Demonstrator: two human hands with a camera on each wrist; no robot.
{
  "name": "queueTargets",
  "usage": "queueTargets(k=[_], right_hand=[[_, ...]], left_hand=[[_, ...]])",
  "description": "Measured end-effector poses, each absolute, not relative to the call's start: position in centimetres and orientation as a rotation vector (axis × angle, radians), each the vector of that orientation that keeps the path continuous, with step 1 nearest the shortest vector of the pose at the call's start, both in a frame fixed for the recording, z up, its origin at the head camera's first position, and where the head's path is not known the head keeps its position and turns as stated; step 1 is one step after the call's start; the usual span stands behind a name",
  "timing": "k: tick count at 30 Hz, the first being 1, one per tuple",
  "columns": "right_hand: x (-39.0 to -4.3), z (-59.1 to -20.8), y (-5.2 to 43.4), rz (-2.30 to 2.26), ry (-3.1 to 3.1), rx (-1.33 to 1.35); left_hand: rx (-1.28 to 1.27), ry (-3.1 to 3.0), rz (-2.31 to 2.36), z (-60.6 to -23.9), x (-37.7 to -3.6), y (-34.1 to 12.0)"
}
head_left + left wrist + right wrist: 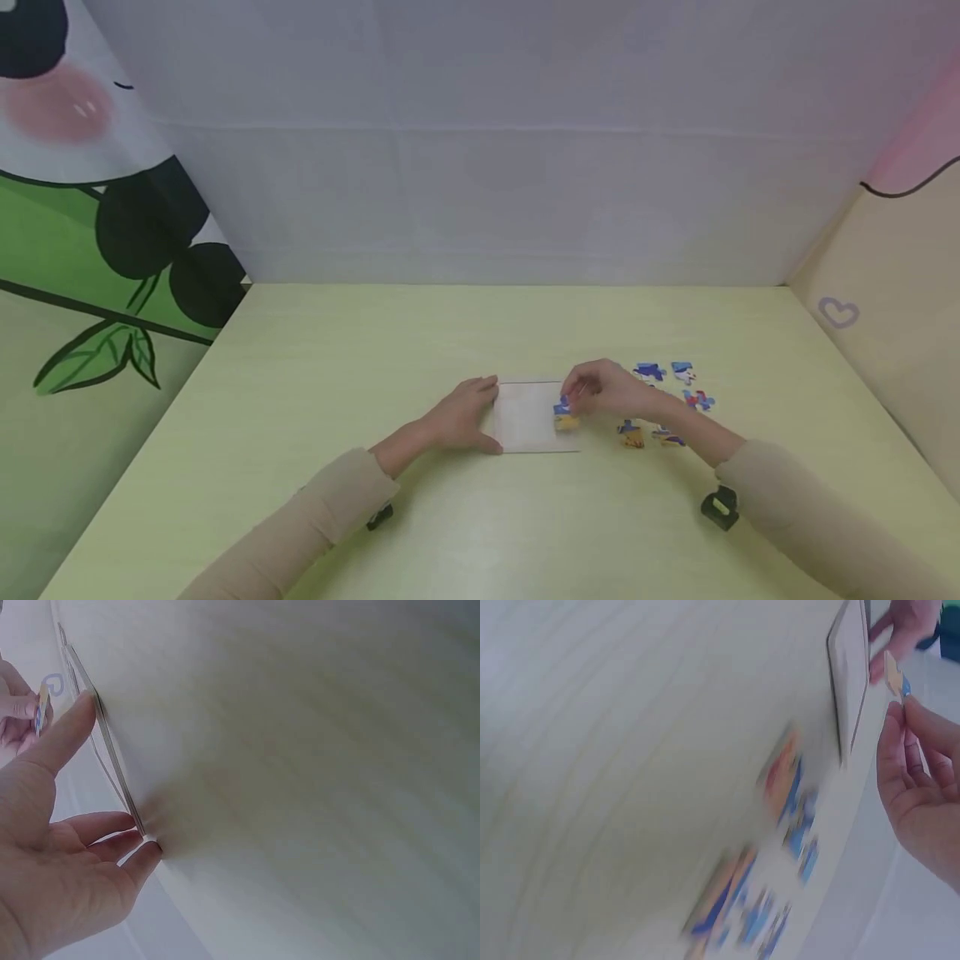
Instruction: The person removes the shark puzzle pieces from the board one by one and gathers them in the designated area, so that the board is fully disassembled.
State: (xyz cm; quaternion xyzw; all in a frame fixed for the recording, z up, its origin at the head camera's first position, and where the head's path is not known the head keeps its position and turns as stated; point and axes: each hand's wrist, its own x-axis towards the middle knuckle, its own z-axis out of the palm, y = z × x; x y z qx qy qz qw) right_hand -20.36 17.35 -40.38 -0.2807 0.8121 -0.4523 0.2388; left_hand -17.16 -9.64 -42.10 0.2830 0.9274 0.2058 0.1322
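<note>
Loose pieces (667,400) right of tray (525,417)

Soft, even overhead light; head view bright, slightly washed out, faint glare on table (480,517) near front edge. Shadows weak, short under both forearms. Wide-angle bend toward frame edges. Right wrist view motion-blurred, loose puzzle pieces (780,847) smeared. Left wrist view pale, low contrast, tabletop out of focus.

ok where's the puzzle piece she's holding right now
In the head view the puzzle piece is pinched in the right hand, over the right edge of the white puzzle tray, left of the loose pieces.
</note>
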Motion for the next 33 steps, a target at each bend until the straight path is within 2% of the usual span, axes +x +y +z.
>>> queueTargets(k=[10, 16, 22, 33], right_hand=[[-20.1, -40.5, 28.1, -1.244, 2.281, -0.541], [-19.6, -41.1, 32.8, -1.187, 2.350, -0.464], [-19.1, -41.9, 34.6, -1.126, 2.413, -0.506], [-19.0, -41.9, 34.8, -1.104, 2.414, -0.468]], left_hand=[[0.815, 2.700, 0.592, -42.1, -17.2, -9.6], [0.810, 2.694, 0.618, -41.8, -17.1, -9.8], [0.833, 2.704, 0.593, -41.9, -17.2, -9.9], [0.821, 2.706, 0.619, -42.2, -17.3, -9.9]])
